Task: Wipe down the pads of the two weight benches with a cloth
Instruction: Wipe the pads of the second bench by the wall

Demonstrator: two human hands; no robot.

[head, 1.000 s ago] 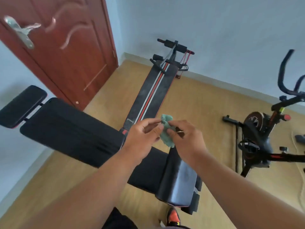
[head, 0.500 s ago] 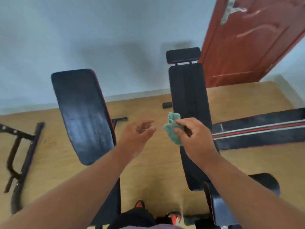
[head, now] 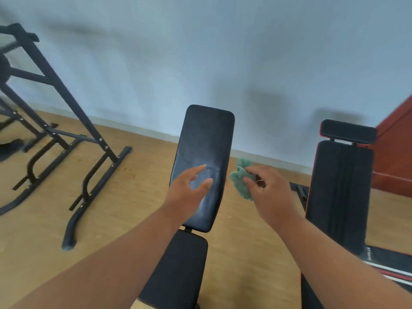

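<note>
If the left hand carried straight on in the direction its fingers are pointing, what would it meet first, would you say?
Most likely the dusty back pad of the nearer bench. The left hand, open, points up and slightly right across it, though from this single view it is unclear whether the fingers already touch the pad or hover above it.

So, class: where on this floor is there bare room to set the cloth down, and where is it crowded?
Bare wooden floor lies between the black metal frame and the middle bench's back pad. A narrower strip runs between that pad and the right bench, under the right hand pinching the green cloth. The far left, among the frame's legs, is crowded.
</note>
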